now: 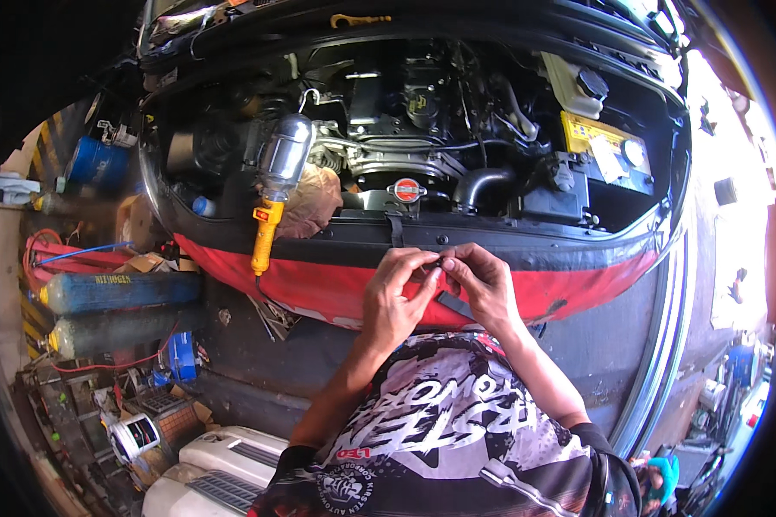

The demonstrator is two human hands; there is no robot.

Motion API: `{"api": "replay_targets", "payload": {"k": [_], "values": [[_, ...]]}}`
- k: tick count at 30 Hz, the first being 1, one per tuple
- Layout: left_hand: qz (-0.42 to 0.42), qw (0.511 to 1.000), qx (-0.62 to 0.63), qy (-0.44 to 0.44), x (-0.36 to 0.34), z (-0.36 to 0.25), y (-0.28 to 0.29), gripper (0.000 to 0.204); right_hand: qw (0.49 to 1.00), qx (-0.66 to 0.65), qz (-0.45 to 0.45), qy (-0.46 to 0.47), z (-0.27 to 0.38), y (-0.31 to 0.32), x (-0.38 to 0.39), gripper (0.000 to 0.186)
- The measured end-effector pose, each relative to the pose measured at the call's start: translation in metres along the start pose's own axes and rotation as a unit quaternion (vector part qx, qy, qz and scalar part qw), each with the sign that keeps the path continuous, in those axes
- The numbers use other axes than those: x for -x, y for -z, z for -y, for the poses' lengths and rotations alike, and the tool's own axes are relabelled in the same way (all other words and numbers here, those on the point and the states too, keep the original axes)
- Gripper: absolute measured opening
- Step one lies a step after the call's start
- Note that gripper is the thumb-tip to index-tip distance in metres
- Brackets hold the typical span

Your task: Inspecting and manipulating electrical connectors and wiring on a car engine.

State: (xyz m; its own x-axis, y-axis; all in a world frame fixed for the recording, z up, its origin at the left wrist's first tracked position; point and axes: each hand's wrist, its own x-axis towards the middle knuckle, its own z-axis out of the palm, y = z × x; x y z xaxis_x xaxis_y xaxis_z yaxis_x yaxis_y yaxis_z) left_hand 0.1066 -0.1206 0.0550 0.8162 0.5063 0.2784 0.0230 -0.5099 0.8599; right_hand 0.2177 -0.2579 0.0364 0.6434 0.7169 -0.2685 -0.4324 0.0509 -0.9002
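My left hand (pixel 393 295) and my right hand (pixel 486 289) meet in front of my chest, above the front edge of an open engine bay. Their thumbs and forefingers pinch together at the tips. Something small and dark shows between them, too small to name. Just beyond the hands, a black strap (pixel 395 231) hangs over the front edge of the bay. A red and black fender cover (pixel 569 289) drapes along that edge, close under my fingers. Behind it sits a radiator cap (pixel 407 190) with an orange-red top.
A yellow-handled work lamp (pixel 269 233) rests across the front edge, left of my hands, beside a brown crumpled bundle (pixel 312 205). A yellow-topped battery (pixel 608 148) stands at the right of the bay. Blue gas cylinders (pixel 121 293) lie at the left. A wrench (pixel 359 20) lies at the far edge.
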Motion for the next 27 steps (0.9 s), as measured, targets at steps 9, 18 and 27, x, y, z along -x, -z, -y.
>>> {"api": "replay_targets", "payload": {"k": [9,18,27], "values": [[-0.001,1.000,0.014,0.028,-0.008,0.009,0.005,0.022,0.991,0.133,-0.008,0.002,0.009,-0.004,-0.011,0.024],[0.008,1.000,0.000,0.002,-0.042,0.034,0.010,0.034,0.981,0.195,-0.015,-0.007,0.019,-0.010,-0.047,0.018],[-0.001,1.000,0.014,0.004,-0.096,0.070,0.023,0.039,0.952,0.299,0.031,0.062,0.041,-0.018,-0.114,0.019]]}}
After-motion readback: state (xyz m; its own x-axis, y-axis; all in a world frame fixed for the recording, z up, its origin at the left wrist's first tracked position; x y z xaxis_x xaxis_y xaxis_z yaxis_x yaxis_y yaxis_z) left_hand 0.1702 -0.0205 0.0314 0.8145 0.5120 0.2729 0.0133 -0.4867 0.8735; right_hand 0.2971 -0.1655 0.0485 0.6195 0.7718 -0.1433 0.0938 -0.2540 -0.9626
